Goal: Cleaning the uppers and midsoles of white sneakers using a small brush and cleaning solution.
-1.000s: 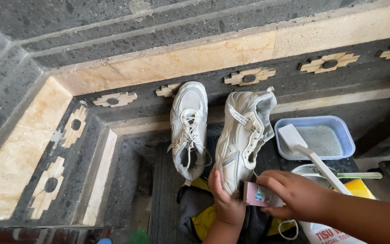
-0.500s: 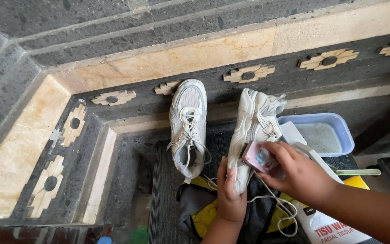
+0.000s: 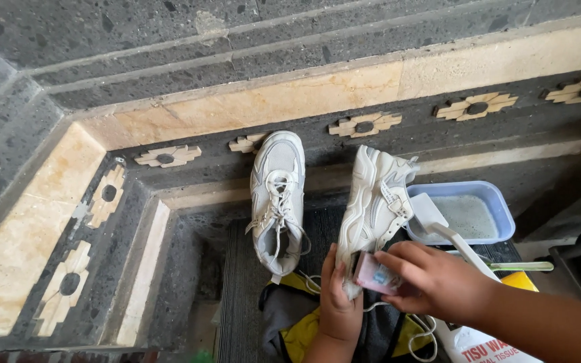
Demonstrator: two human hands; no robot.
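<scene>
While one white laced sneaker (image 3: 278,198) leans against the stone ledge (image 3: 250,107), the left hand (image 3: 339,304) clasps the second white sneaker (image 3: 373,205) by its heel, and the right hand (image 3: 438,281) pinches what seems a small pink brush (image 3: 375,275) against it.

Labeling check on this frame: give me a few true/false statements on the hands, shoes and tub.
1. The left hand steadies the side-lying white shoe. True.
2. The right hand is empty. False: it holds a small pink block against that shoe.
3. The other white shoe lies sole up. False: its laces face up.
4. The blue tub sits right of the shoes. True.
5. A white brush rests on the tub's rim. True.
</scene>
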